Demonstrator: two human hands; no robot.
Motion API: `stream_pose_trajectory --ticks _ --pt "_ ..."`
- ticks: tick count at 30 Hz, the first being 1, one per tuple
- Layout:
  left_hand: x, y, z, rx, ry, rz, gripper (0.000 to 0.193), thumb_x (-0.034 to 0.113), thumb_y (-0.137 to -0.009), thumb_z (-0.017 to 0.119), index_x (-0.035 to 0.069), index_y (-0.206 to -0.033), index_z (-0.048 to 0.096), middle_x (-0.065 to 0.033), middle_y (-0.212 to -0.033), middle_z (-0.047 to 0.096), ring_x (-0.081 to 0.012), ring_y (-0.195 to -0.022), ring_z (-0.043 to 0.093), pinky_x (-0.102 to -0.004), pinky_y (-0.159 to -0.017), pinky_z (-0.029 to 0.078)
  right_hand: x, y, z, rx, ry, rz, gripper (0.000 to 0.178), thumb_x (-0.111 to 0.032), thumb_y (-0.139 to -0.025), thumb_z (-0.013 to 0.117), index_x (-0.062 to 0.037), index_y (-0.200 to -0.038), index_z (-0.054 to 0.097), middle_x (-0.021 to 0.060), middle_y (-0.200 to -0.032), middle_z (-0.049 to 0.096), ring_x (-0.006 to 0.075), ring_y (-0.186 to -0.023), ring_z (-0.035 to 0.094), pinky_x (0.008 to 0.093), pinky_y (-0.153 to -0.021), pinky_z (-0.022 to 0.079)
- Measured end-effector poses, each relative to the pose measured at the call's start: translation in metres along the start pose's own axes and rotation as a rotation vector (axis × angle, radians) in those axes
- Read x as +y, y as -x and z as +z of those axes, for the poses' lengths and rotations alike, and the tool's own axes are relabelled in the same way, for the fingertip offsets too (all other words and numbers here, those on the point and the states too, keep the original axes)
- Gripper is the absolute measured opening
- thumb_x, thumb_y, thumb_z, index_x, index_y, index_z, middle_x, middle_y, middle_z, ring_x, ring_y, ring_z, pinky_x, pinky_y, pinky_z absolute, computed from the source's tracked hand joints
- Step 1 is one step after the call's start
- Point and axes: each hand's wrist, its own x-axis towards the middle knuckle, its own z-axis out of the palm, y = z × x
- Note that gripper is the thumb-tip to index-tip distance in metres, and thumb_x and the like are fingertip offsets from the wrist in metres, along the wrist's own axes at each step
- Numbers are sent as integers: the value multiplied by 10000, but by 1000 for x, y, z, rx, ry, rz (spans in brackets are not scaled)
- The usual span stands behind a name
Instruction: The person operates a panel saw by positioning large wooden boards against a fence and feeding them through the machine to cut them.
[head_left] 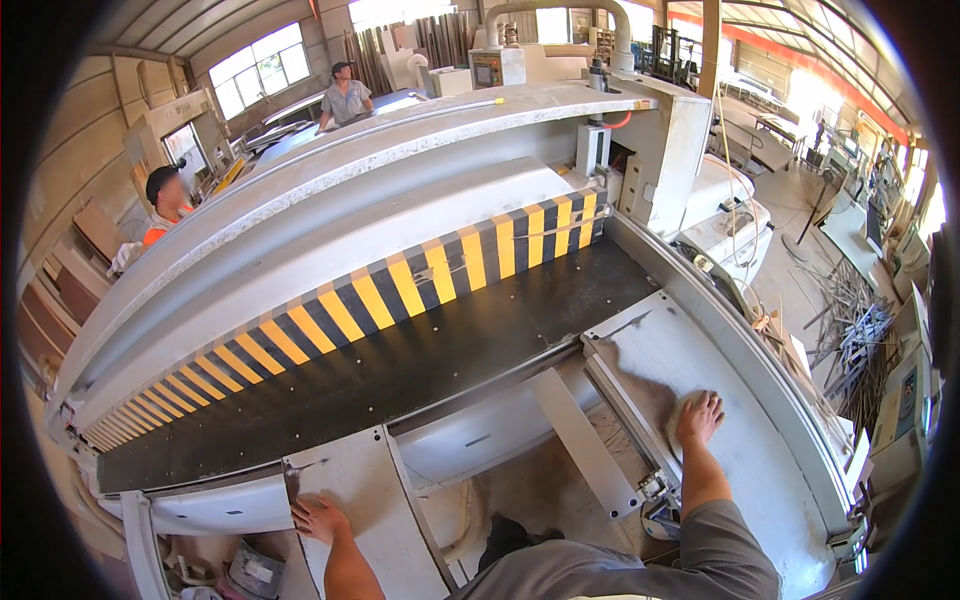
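Note:
My left hand [320,518] lies palm down across the left edge of a grey support table [372,485], its fingers spread. My right hand [700,416] rests palm down on a wider grey table [760,470] at the right, fingers apart and slightly bent. Nothing shows in either hand. Beyond both tables runs the black bed [420,375] of a large panel-cutting machine, dotted with small light spots. Above the bed stretches a pressure beam [400,285] with yellow and black stripes.
Between the tables is a gap with a grey crossbar [585,440] above the floor. A raised fence [720,300] borders the right table. Scrap strips [855,330] lie on the floor far right. Two people, one capped [347,98] and one in orange [165,205], are beyond the machine.

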Motion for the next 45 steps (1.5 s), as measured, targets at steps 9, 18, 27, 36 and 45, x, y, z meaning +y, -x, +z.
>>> stream_pose_trajectory --ticks 9,18,27,36,45 --pt "1 2 -5 -6 2 1 727 551 -1062 408 110 -1638 359 -144 -1723 301 -329 -1588 268 -601 -1281 168 0 -1 1 -3 3 -1 623 -398 -1050 530 -104 -1589 425 135 -1705 331 330 -1603 230 545 -1300 161" --pt "-5 -2 3 26 20 17 707 518 -1054 424 96 -1619 384 -152 -1719 306 -330 -1594 257 -602 -1278 179 -6 4 -9 -9 -7 0 626 -390 -1045 530 -88 -1584 429 145 -1698 342 331 -1603 232 544 -1299 160" --pt "-7 -12 4 61 -22 25 766 576 -1025 420 100 -1625 396 -160 -1705 335 -356 -1589 266 -617 -1279 170 -8 5 -11 -3 65 -9 631 -421 -1060 508 -100 -1594 415 127 -1692 363 303 -1594 259 522 -1286 192" --pt "-9 -7 -8 61 106 44 726 520 -1031 462 87 -1610 407 -162 -1703 328 -356 -1583 264 -606 -1286 155 -10 6 -9 -50 191 35 641 -453 -1074 479 -125 -1617 386 92 -1699 362 281 -1590 276 513 -1274 228" --pt "-8 -6 -9 8 109 -4 744 538 -1029 460 98 -1624 381 -154 -1716 306 -342 -1594 237 -604 -1291 139 -4 0 6 -9 216 -1 609 -438 -1086 458 -147 -1617 392 85 -1700 367 282 -1579 305 516 -1267 247"
